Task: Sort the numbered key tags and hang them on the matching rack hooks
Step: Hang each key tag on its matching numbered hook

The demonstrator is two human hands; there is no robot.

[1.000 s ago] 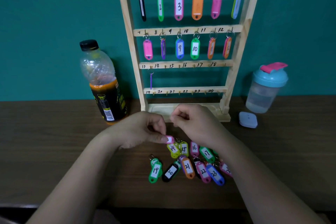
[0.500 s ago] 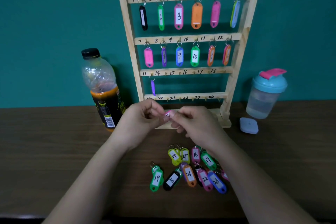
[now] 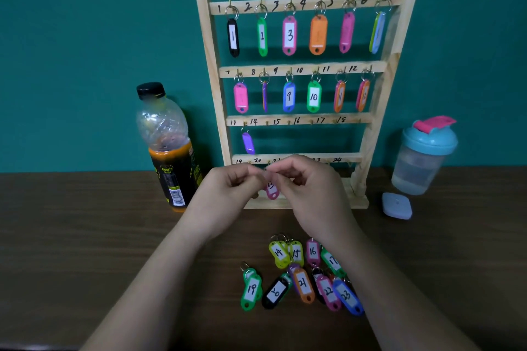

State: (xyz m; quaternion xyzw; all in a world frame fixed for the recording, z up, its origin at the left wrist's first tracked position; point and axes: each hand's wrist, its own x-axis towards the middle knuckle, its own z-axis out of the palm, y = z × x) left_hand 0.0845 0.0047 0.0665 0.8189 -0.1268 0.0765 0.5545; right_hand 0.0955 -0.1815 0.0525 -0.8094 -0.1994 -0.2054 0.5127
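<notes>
Pinching its ring at the top, your left hand [image 3: 228,188] and right hand [image 3: 305,188] dangle a pink key tag [image 3: 271,190], white label numbered in black.

Both hands meet before the wooden rack [image 3: 212,71]: left hand [image 3: 228,196] and right hand [image 3: 310,194] pinch the ring of a pink tag [image 3: 271,189] hanging between them. Loose numbered tags [image 3: 302,273] lie on the desk [image 3: 85,236].

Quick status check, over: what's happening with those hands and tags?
Left hand and right hand pinch pink tag before rack. Nothing blocking.
</notes>
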